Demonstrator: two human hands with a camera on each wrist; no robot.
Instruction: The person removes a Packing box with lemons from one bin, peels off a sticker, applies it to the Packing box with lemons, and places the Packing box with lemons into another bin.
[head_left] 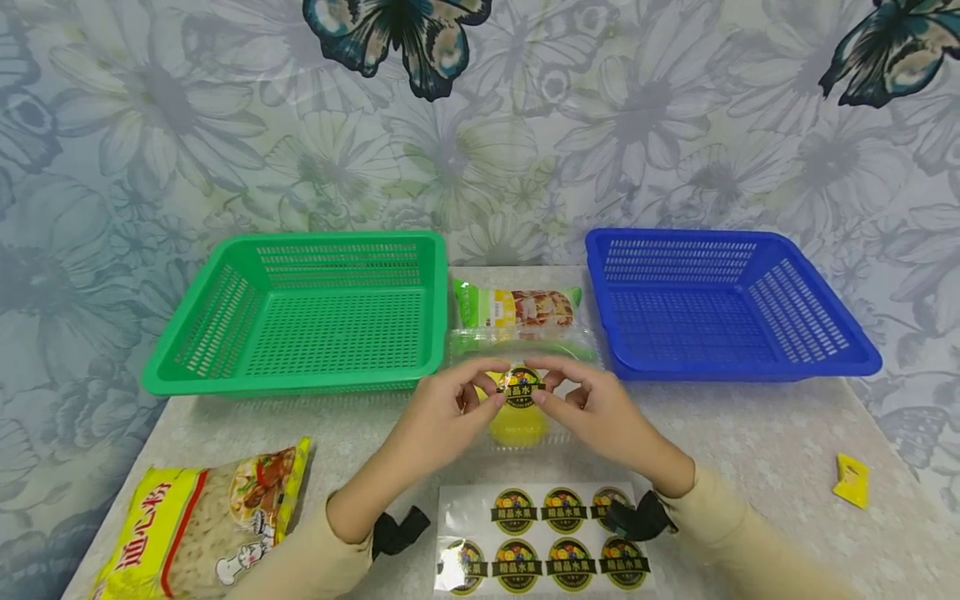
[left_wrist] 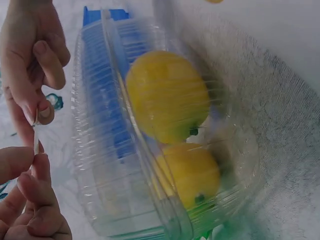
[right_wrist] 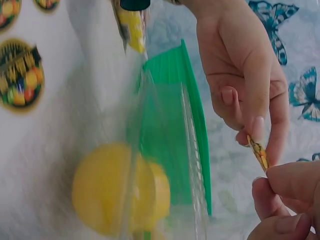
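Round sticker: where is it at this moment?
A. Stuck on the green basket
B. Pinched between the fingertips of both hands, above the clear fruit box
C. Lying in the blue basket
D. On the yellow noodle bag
B: the left hand and right hand both pinch the round sticker over the clear box of yellow fruit.

Left hand (head_left: 442,408) and right hand (head_left: 592,404) meet, fingertips pinched together

Green basket (head_left: 300,321) left, blue basket (head_left: 720,300) right, both on table (head_left: 750,450). Green-ended snack pack (head_left: 517,307) lying between them. Yellow noodle bag (head_left: 202,521) front left. Small yellow packet (head_left: 852,481) far right, alone. Butterfly-and-flower backdrop (head_left: 480,125) behind.
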